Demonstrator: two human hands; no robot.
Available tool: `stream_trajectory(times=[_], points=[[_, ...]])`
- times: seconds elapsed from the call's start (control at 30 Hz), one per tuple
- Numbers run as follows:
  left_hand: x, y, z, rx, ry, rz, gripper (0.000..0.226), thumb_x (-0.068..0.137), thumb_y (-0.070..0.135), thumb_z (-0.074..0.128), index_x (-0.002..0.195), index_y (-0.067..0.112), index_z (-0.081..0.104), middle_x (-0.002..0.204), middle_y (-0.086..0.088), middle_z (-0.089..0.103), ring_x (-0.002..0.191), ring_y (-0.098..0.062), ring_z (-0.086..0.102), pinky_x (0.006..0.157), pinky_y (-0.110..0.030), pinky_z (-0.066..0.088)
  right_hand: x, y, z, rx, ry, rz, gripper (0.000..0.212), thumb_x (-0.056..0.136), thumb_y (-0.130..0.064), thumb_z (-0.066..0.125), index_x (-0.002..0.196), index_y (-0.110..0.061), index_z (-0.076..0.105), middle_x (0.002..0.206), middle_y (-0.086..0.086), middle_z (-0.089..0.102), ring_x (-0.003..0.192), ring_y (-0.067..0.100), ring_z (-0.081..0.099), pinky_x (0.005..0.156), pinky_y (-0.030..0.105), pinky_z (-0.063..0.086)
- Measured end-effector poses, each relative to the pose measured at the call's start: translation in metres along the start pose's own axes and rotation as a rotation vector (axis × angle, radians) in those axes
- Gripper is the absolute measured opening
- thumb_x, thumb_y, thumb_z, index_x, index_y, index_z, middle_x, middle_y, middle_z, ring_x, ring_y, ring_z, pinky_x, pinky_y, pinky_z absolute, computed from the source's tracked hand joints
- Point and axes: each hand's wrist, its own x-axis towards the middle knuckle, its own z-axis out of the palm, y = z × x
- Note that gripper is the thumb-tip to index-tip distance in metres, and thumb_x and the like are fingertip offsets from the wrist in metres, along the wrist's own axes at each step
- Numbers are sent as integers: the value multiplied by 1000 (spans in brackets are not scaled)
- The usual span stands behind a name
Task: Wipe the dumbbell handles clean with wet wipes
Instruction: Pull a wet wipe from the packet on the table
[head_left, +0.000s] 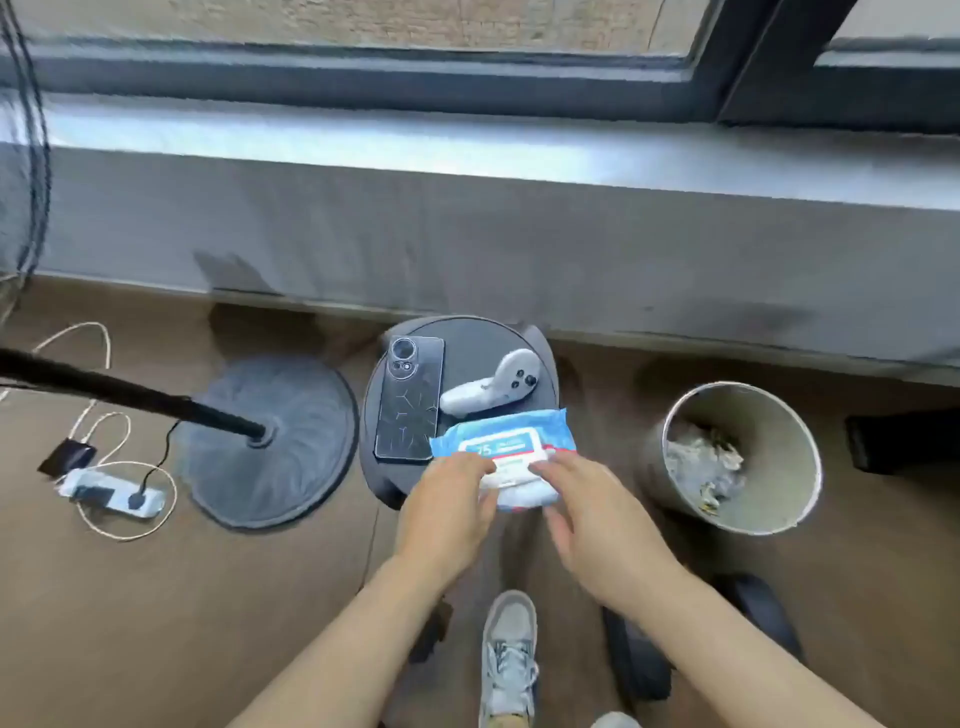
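A blue and white wet wipe pack (506, 434) lies at the near edge of a small round dark stool (467, 343). A white wet wipe (522, 491) sticks out of its open flap. My left hand (447, 514) holds the pack's near left side, thumb on the flap. My right hand (597, 525) pinches the wipe from the right. A black dumbbell (639, 660) lies on the floor at the lower right; my right forearm hides its handle. Another dark dumbbell part (431, 634) shows beside my left forearm.
A phone (410, 400) and a white controller (493, 384) share the stool. A waste bin (743, 457) with crumpled wipes stands to the right, a round lamp base (270, 441) and a power strip (111, 493) to the left. My shoe (509, 654) is below.
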Motion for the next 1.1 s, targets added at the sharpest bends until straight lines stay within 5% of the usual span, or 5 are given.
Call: stream_trajectory(times=[0.2,0.37,0.63,0.97,1.1], points=[[35,-25,46,90,109,147,56,75,34,77,122,23,48,125,-3,57,112,-27,56,66,-44,58,69,28,38,-92,-27,-14,65,93,-27,56,150,-23,24,157,1,19,138,22,24,107,29,28],[41,-27,30,251,214,273,42,83,42,38,99,16,67,92,-3,71,83,-25,66,52,-31,51,75,42,39,-41,14,-29,64,88,-30,66,144,-19,39,151,-2,38,132,23,39,104,30,31],[54,-24,8,-383,385,-101,21,87,22,67,90,29,48,80,12,60,66,-19,59,65,-34,40,72,47,39,176,52,12,47,84,-26,70,128,-33,53,137,-10,50,121,16,50,100,32,42],[50,-39,21,43,528,190,32,72,9,51,93,22,72,106,-3,43,89,-25,39,64,-35,45,76,23,68,83,351,-71,9,80,-33,72,77,-25,71,86,-1,51,82,24,49,63,31,43],[32,-40,9,-160,239,113,49,65,19,54,111,35,58,103,8,33,90,-18,41,65,-34,48,86,16,71,97,205,-182,15,81,-39,58,83,-36,73,78,-7,44,76,20,45,62,36,43]])
